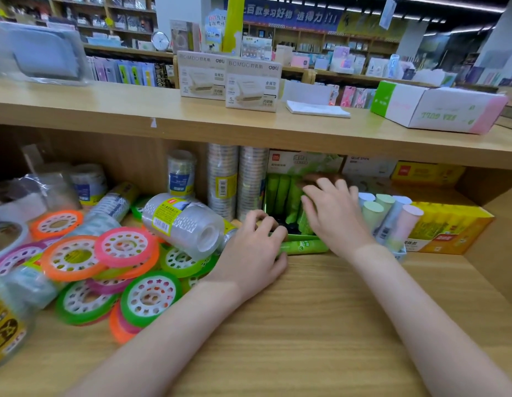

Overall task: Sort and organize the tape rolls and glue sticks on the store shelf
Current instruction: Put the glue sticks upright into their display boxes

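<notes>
Meanwhile, at a stationery store shelf (320,325), both hands work the green glue sticks (280,193) standing upright in their open display box (303,247), directly ahead of the person and slightly right of centre. The right hand (335,216), fingers spread and lightly bent, lies across the tops of the sticks and is the nearer of the two to them; whether it pinches one cannot be told. The left hand (254,247) curls round the box's front left corner, seemingly steadying it. The sticks' long axes run up and back, leaning away from the viewer, so any lift would likely go up and toward the person, under the low upper shelf board (249,133).

Just right of the box stand pastel glue sticks (386,216), then a yellow carton (449,227). Left of it rise two tall stacks of clear tape (223,179), and a wrapped sleeve of clear tape rolls (186,222) lies on its side close to the left hand. Beyond, loose tape rolls with orange, pink and green cores (111,262) sprawl unsorted.
</notes>
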Available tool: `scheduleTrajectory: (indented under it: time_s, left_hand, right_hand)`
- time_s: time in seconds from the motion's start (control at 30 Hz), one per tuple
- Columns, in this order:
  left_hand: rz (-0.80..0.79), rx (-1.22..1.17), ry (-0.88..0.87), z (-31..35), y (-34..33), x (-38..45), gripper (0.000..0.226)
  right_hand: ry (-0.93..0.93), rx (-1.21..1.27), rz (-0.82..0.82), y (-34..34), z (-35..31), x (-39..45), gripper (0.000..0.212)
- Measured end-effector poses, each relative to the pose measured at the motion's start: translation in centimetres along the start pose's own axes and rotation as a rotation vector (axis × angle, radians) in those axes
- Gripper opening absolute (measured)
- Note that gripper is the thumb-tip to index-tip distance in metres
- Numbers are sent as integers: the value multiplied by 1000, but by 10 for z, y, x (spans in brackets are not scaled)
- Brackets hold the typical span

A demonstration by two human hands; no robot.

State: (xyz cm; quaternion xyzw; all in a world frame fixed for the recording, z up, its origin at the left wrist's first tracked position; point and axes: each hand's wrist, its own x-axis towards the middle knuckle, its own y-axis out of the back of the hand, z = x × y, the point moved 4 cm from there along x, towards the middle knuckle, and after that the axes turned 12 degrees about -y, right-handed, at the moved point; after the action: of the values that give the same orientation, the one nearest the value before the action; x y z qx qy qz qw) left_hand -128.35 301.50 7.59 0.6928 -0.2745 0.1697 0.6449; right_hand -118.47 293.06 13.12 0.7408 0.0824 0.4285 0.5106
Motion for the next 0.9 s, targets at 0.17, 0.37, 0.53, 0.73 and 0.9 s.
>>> scheduleTrajectory:
  time_s: [0.17, 0.37, 0.53, 0.73, 0.9]
  left_hand:
    - [-8, -8, 5, 1, 0, -2, 35]
    - [34, -23, 12, -2, -3, -1, 37]
    - [12, -31, 1, -2, -3, -1, 36]
    - [22, -8, 38, -2, 1, -1, 42]
    - [16, 44, 70, -1, 2, 0, 42]
  right_hand:
    - [17, 156, -82, 2, 10, -8, 33]
    - [90, 364, 24, 29, 34, -42, 24]
    - [265, 162, -179, -5, 38, -67, 28]
    - [182, 118, -196, -8, 43, -67, 32]
    - [35, 381, -168, 23, 38, -56, 23]
